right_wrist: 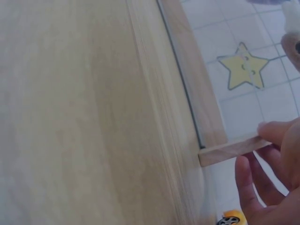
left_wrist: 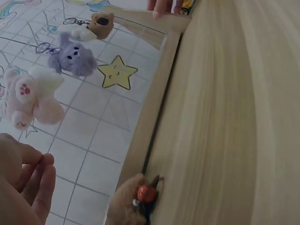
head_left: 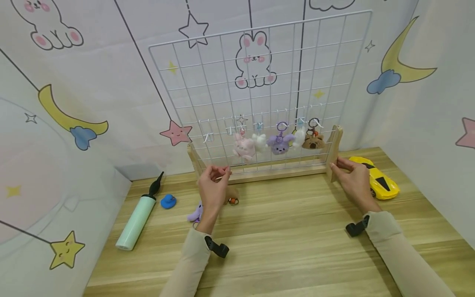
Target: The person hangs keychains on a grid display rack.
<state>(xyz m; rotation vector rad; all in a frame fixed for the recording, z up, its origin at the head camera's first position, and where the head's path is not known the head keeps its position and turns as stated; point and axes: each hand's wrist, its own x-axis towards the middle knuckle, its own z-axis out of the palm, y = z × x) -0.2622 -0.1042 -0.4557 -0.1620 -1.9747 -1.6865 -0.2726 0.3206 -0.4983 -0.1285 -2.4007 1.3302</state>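
A pump lies on the table at far left, with a blue duck beside it. Next, a purple toy, partly covered by the left forearm. The left hand is positioned before the rack's lower left portion; thumb and fingertips are drawn together, nothing visible between them. A brown toy lies just right of this hand. The rack stands upright on the table. Hung on it, in order: pink charm, white charm, purple charm, second white charm, brown charm. The right hand grips the right post, thumb and fingers on opposite faces. A yellow car sits behind that hand.
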